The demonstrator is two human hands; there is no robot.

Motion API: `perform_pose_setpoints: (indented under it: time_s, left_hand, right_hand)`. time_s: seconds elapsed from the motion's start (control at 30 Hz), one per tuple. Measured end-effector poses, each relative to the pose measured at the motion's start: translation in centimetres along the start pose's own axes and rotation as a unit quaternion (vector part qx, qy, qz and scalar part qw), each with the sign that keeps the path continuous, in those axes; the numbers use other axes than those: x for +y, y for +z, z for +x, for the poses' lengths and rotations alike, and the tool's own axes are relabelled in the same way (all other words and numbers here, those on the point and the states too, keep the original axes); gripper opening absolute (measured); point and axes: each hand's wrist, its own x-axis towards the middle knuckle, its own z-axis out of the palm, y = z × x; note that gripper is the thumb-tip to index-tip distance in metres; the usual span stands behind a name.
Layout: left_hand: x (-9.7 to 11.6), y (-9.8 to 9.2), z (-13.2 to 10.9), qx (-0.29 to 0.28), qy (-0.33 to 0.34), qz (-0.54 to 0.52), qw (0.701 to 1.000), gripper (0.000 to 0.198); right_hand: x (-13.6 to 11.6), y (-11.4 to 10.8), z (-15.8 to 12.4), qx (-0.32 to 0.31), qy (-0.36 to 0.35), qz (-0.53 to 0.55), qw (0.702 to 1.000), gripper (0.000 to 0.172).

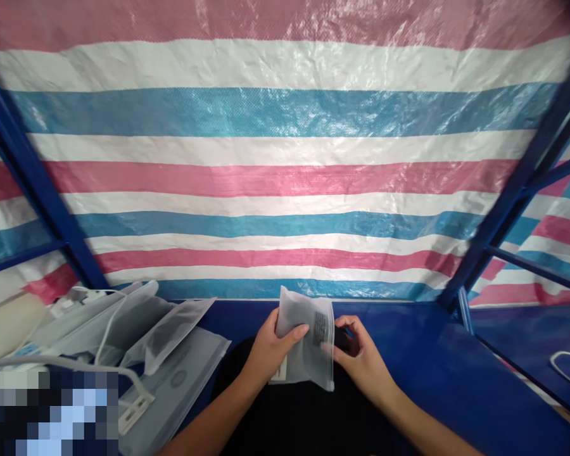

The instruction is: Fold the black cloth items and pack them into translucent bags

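Note:
My left hand (276,345) grips a frosted zip pouch (304,316) by its left side, thumb pressed on the front. Dark printed lines show on the pouch's upper right, and its zip edge runs down the right side. My right hand (358,354) is closed round a small black item (342,339) at that zip edge. One right fingertip shows through the translucent film, and part of the black item is hidden by the fingers, so its kind is unclear. A pale label-like piece (279,370) shows at the pouch's lower left.
Several frosted pouches (180,373) lie on the left with a white power strip (137,411) and cables. A blue surface (422,367) stretches to the right. Blue metal posts (494,221) flank a striped plastic sheet (285,177). A white wire loop (563,364) lies far right.

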Motion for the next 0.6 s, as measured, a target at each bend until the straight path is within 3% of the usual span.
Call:
perform_pose_setpoints:
  time_s: [0.2,0.4,0.6]
  left_hand:
    - [-0.1,0.6,-0.3,-0.018,0.002,0.024,1.0,0.065]
    - [0.0,0.6,-0.6,-0.044,-0.018,-0.009,0.999,0.064]
    - [0.1,-0.2,-0.2,-0.027,-0.033,-0.037,0.998,0.062]
  right_hand:
    - [0.8,0.3,-0.5,-0.015,-0.016,-0.015,1.0,0.05]
    - [0.7,0.5,-0.7,-0.029,-0.002,0.048,0.998,0.051]
    - [-0.2,0.1,-0.6,-0.08,0.036,0.068,0.994,0.043]
